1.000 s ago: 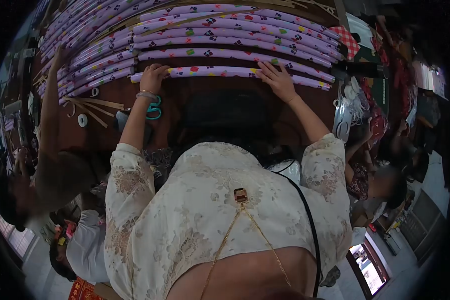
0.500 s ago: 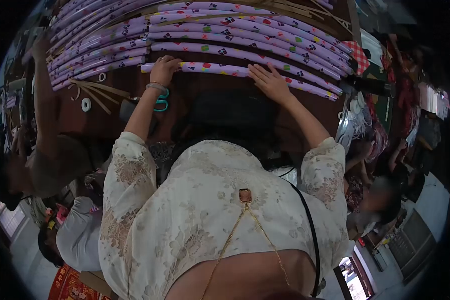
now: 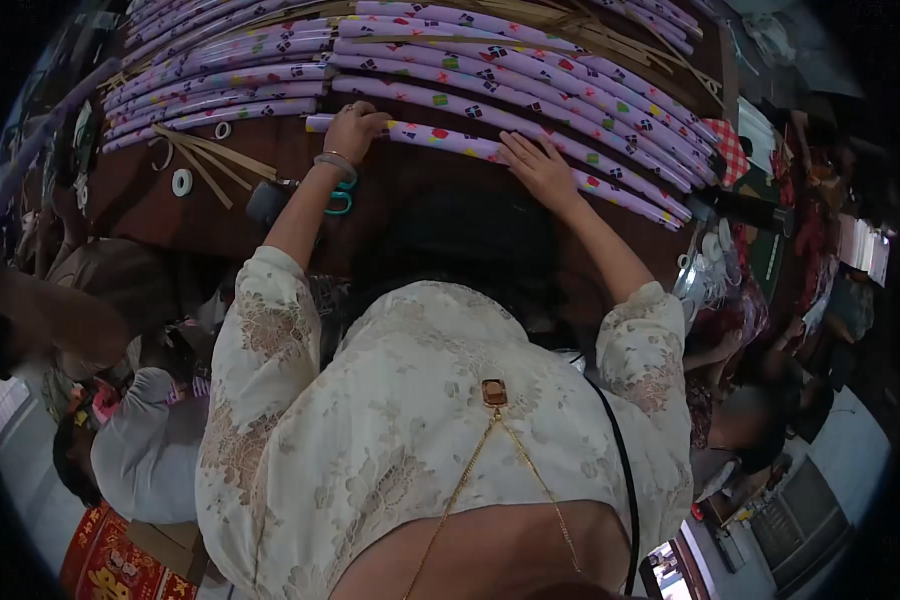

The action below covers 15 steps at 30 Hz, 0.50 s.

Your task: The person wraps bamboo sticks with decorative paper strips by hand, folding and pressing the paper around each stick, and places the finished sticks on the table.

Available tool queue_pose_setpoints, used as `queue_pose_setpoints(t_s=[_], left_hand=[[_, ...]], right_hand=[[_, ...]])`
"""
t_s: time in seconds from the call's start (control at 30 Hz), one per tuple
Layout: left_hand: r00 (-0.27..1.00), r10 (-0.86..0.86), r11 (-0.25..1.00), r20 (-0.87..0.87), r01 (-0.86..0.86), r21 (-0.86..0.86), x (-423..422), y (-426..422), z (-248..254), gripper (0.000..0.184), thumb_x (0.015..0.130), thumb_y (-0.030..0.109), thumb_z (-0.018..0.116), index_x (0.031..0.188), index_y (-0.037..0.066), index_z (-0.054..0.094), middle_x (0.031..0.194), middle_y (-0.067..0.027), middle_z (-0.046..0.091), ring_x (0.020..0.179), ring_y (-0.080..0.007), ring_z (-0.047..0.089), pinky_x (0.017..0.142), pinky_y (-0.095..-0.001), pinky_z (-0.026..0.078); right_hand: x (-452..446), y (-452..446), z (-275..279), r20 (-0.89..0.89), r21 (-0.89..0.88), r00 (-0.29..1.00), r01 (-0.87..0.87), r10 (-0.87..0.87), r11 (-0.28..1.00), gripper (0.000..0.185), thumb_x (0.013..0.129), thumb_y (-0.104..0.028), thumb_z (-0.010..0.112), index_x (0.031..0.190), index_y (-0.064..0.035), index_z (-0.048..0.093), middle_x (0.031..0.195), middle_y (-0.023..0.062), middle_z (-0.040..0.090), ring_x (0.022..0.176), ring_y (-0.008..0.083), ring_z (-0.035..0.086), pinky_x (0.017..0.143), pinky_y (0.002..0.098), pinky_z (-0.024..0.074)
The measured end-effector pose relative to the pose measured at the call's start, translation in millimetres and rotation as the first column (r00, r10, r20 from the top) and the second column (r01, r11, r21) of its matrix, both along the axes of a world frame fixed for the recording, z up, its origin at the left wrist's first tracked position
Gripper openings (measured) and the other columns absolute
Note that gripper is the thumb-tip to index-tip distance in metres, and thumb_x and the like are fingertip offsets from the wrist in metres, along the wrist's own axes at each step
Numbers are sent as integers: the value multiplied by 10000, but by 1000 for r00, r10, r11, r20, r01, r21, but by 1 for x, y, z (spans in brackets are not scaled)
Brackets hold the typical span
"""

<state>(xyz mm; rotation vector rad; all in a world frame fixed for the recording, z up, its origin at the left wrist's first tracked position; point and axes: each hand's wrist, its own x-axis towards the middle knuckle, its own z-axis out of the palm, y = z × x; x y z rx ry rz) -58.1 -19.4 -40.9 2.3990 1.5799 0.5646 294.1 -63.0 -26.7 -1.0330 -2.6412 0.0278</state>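
Note:
A purple wrapping paper roll with a printed pattern of small coloured shapes lies nearest to me on the dark table. My left hand curls over it near its left end, fingers bent around the top. Further along, my right hand rests flat on the same roll, fingers stretched and slightly apart. Several matching rolls lie side by side just beyond it. Teal-handled scissors are partly hidden by my left wrist.
Tape rolls and tan strips lie at the left. More strips cross the far rolls. A black object and red checked cloth are on the right. At far left, a blurred purple roll slants beside another person.
The view has shifted, so the table things appear further right. Both my hands stay on the roll. At left, the other person's arm has left the table and a slanted purple roll now shows there.

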Motion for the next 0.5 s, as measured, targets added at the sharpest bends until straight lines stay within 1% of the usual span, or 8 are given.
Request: queue_pose_setpoints(t_s=[0.07, 0.13, 0.27, 0.33, 0.37, 0.43, 0.47, 0.5], left_hand=[[999, -8, 1000, -34, 8, 0, -1, 1, -1, 165, 763, 153, 582, 909, 164, 658, 893, -64, 568, 847, -266, 540, 736, -375, 455], [1000, -7, 1000, -25, 6, -17, 0, 1, 0, 167, 764, 153, 583, 912, 166, 659, 893, -62, 570, 851, -265, 538, 740, -372, 455], [1000, 17, 998, -21, -19, -64, 2, 0, 5, 169, 768, 152, 579, 912, 167, 664, 888, -55, 573, 864, -263, 532, 753, -366, 452], [1000, 7, 998, 1, -7, -61, 1, 1, 5, 195, 764, 117, 570, 931, 163, 659, 899, -62, 570, 867, -273, 525, 752, -377, 449], [1000, -9, 998, 22, 10, -61, 1, 1, 3, 225, 759, 83, 562, 951, 158, 653, 911, -70, 566, 870, -283, 519, 751, -388, 446], [1000, -7, 999, 18, 8, -51, 2, 0, 1, 194, 761, 114, 568, 925, 160, 660, 896, -61, 571, 867, -272, 525, 754, -373, 447], [1000, -4, 1000, 10, 4, -30, 2, 2, 2, 167, 762, 145, 574, 900, 162, 667, 882, -52, 576, 864, -262, 531, 757, -357, 449], [1000, -3, 1000, 6, 3, -28, 2, 2, 4, 167, 762, 145, 574, 900, 162, 667, 882, -52, 576, 864, -262, 531, 757, -357, 449]], right_hand=[[3, 0, -3, -9, 11, 1000, -9, 9, 1000, 507, 778, -73, 550, 1260, -181, 437, 1347, -20, 381, 1225, 149, 380, 998, 381, 314], [10, 3, 0, 160, 91, 982, -113, 97, 989, 511, 777, -99, 572, 1261, -190, 435, 1351, -8, 375, 1224, 161, 381, 999, 392, 310], [15, 2, 6, 233, 164, 960, -199, 158, 966, 485, 800, -149, 566, 1263, -201, 432, 1364, -5, 356, 1229, 167, 374, 1014, 402, 276], [10, -3, 10, 72, 84, 997, -37, 31, 996, 454, 799, -219, 559, 1239, -179, 454, 1345, 17, 379, 1225, 159, 376, 995, 400, 291], [5, -2, 8, 75, 79, 997, -39, 33, 996, 454, 799, -219, 559, 1239, -179, 454, 1345, 17, 379, 1225, 159, 376, 995, 400, 291], [-12, 2, 4, 1, -108, 997, 75, -75, 991, 508, 853, -218, 501, 1330, -200, 327, 1405, -4, 277, 1276, 168, 290, 1036, 409, 214], [-21, 4, 3, -1, -106, 997, 73, -74, 992, 508, 853, -218, 501, 1330, -200, 327, 1405, -4, 277, 1276, 168, 290, 1036, 409, 214], [-31, 7, 3, 76, -102, 996, 45, -38, 994, 520, 860, -213, 486, 1344, -199, 296, 1414, -5, 256, 1283, 166, 273, 1038, 408, 209]])
